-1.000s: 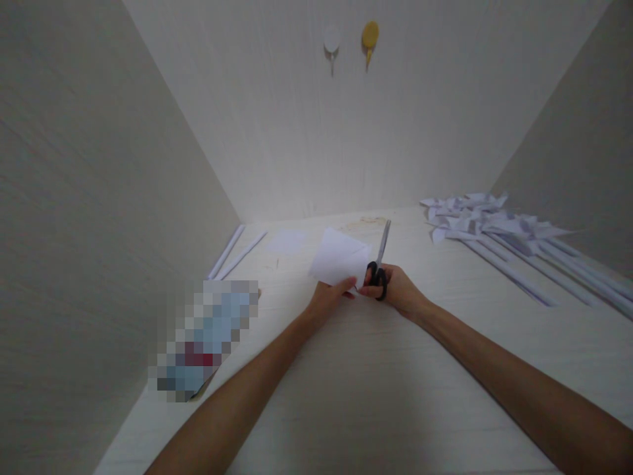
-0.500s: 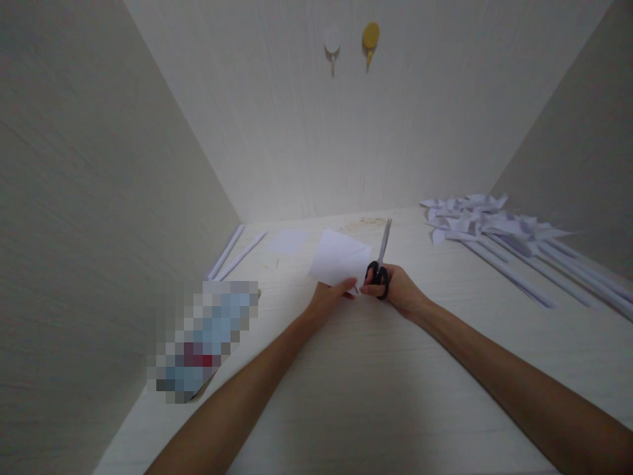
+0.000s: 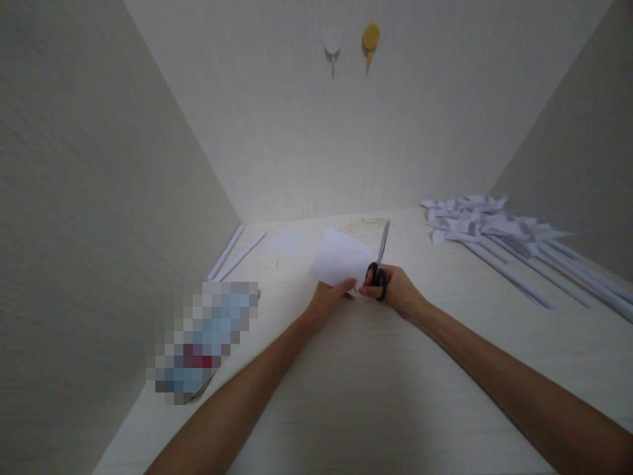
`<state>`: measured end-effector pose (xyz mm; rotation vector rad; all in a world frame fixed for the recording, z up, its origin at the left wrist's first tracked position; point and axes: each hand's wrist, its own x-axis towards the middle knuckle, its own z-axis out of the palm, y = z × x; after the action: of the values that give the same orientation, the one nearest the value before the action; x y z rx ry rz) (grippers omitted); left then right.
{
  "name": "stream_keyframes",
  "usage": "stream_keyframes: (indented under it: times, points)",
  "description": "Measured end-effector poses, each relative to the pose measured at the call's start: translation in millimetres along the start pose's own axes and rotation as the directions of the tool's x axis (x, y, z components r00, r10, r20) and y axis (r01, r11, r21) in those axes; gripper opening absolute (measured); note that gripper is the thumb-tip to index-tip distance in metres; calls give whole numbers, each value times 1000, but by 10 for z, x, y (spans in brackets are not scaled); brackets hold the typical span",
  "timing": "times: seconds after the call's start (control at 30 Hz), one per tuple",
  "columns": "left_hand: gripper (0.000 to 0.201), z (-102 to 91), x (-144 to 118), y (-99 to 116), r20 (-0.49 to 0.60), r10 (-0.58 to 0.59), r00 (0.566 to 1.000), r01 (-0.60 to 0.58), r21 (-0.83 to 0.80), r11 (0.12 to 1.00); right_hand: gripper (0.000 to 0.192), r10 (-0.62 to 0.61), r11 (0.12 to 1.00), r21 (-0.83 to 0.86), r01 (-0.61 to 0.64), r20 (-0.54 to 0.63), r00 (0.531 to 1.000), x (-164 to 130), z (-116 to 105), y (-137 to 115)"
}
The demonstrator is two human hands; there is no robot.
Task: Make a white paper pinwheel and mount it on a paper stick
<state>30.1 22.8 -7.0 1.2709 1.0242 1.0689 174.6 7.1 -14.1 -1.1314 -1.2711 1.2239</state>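
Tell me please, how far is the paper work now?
Done: a pile of finished paper pinwheels lies at the right. In hand: left hand holds a white sheet, right hand holds scissors beside it. Left: two rolled paper sticks and a small sheet lie unused.

Paper pinwheels (image 3: 475, 221) on white sticks (image 3: 544, 274) lie in a heap at the right of the bench (image 3: 376, 396). Two rolled paper sticks (image 3: 232, 254) lie along the left wall, with a small paper square (image 3: 287, 241) just beside them. A white hook (image 3: 332, 45) and a yellow hook (image 3: 370, 38) hang side by side on the back wall.
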Motion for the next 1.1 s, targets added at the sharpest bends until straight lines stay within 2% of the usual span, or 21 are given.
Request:
stream_keyframes:
  times: [0.27,0.53,0.7,0.93,1.1]
  points:
    - [17,10,0,4,-28,9,1000,-8,39,999,24,-15,998,-63,14,-10,1000,-8,15,-17]
    - [10,10,-22,71,-116,49,992,-46,30,998,21,-24,993,-116,23,-13,1000,-19,23,-30]
    - [15,5,-12,61,-130,33,991,-34,-10,999,20,-24,995,-101,23,-14,1000,-18,35,-19]
    - [23,-30,52,38,-285,62,956,-82,-60,995,24,-10,998,-59,6,-57,998,9,40,-20]
    - [23,-39,69,24,-307,39,951,-72,-95,993,31,13,999,-43,-16,-66,998,-9,38,-35]
